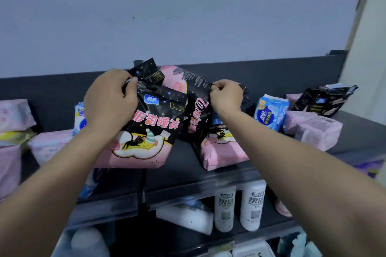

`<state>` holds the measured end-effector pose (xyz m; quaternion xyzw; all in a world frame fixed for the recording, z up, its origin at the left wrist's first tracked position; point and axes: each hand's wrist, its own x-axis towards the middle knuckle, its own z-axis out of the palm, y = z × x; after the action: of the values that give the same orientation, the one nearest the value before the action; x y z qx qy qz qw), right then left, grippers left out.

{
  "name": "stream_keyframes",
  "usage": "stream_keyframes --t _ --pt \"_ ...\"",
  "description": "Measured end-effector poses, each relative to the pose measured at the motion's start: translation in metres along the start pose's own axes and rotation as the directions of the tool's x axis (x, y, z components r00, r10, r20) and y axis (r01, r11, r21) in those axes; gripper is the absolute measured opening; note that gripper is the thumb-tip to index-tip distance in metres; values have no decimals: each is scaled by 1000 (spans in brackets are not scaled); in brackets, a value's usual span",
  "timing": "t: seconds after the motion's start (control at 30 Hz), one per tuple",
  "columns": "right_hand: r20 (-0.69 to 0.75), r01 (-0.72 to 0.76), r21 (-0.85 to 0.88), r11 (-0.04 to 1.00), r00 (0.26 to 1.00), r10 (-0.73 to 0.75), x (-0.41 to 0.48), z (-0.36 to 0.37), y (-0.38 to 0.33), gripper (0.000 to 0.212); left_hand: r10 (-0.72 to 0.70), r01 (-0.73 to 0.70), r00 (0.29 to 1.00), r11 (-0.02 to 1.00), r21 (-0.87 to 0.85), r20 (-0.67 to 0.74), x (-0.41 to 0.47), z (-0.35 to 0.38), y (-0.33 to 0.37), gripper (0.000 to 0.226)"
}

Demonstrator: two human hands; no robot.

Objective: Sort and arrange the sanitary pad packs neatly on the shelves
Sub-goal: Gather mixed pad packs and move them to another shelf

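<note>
Two black-and-pink pad packs stand on the dark top shelf. My left hand grips the upper left corner of the front pack, which shows a cat on a cloud. My right hand pinches the top edge of the second pack, tilted just to the right. A third pack of the same kind leans behind them against the shelf's back panel.
Pale pink packs lie at the left and right, a blue pack and a black pack at the right. White bottles stand on the shelf below. A wall rises behind.
</note>
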<state>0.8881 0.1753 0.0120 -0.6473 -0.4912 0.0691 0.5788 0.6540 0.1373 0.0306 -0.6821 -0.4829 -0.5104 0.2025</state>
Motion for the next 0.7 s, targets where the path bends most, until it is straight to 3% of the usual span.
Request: stream_keyframes --t 0.13,0.27,0.7 --pt "-134 77 -17 997 988 -79 -7 -28 -17 22 126 -128 991 991 46 51 -3 3 3 31" --pt "-185 60 -44 997 980 -67 -17 -51 -17 22 269 -279 957 956 93 112 -9 9 13 29" --pt "-156 74 -72 995 984 -85 -56 -73 -34 23 292 -295 955 951 89 46 -12 -41 35 28"
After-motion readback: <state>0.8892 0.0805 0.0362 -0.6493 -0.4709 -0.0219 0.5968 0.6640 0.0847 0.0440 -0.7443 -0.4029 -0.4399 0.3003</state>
